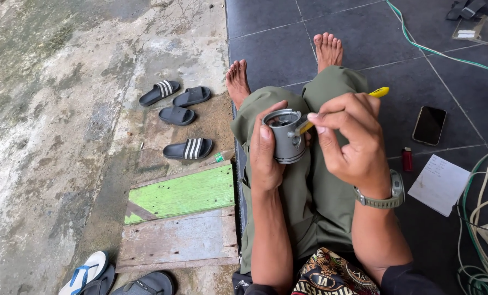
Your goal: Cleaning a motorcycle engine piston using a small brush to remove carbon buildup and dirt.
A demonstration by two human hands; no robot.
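1. The left hand [267,158] wraps its fingers around a grey metal piston [285,136], held above the lap.
2. The right hand [349,137] pinches a yellow-handled tool [379,92] (tip at the piston's side hole).
3. The step seems to be working at the pin hole; it needs a steady grip.

Dark grey tiled floor [277,33], pale grout lines, even daylight. Left of its edge: stained, weathered concrete ground [53,109], patchy grey-green. On that concrete just beside the tile edge, a green-painted wooden board [184,194], with a bare grey plank [181,240] touching its near side. Beyond the board, four dark slide sandals [178,114], two striped white. More sandals [91,273] left of the plank.
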